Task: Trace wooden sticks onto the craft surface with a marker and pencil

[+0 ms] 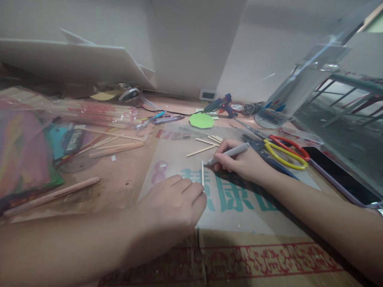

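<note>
Between the fingers of my left hand (176, 201) a short thin wooden stick (202, 173) stands out, pointing away from me. My right hand (236, 159) grips a grey marker pen (237, 150), its tip at the upper part of that stick. Whether the tip touches the wood I cannot tell. Just beyond my right hand lie several more short sticks (201, 150). Both hands are over a pale sheet (176, 159) with green printed characters, and my left fingertips are hidden behind the knuckles.
Red-and-yellow-handled scissors (285, 153) and a phone (341, 175) lie to the right. A blue glue gun (220, 104) and a green octagonal piece (201, 120) are behind. Plastic bags (24, 147) and loose sticks crowd the left. A clear container (284, 95) stands at the back right.
</note>
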### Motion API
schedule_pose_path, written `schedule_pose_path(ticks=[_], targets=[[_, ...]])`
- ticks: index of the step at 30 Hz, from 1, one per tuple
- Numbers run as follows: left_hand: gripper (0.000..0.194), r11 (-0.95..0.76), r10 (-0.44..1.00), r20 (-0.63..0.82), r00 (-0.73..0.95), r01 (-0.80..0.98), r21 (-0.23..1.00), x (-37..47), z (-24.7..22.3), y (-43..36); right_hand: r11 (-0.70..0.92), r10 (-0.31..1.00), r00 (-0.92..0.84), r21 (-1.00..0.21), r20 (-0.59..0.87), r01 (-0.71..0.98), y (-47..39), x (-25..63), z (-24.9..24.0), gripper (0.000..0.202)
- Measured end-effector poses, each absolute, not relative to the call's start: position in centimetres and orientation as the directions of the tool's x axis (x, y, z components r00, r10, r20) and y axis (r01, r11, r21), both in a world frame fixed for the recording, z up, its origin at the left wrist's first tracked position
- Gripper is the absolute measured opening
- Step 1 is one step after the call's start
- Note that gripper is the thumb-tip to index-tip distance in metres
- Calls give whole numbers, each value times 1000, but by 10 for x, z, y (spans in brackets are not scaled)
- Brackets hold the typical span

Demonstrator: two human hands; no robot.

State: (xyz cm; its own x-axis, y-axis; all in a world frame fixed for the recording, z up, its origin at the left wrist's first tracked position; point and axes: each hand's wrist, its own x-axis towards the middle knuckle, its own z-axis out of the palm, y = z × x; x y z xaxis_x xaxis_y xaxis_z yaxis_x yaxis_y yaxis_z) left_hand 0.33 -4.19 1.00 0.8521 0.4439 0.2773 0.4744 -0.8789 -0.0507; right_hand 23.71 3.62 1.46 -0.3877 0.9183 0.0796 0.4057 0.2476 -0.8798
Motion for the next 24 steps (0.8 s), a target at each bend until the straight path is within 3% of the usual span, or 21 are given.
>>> schedule_pose_path(ticks=[24], targets=[[13,-882,440,288,850,470,-41,2,7,-42,225,922,-383,-886,59,405,35,237,15,19]])
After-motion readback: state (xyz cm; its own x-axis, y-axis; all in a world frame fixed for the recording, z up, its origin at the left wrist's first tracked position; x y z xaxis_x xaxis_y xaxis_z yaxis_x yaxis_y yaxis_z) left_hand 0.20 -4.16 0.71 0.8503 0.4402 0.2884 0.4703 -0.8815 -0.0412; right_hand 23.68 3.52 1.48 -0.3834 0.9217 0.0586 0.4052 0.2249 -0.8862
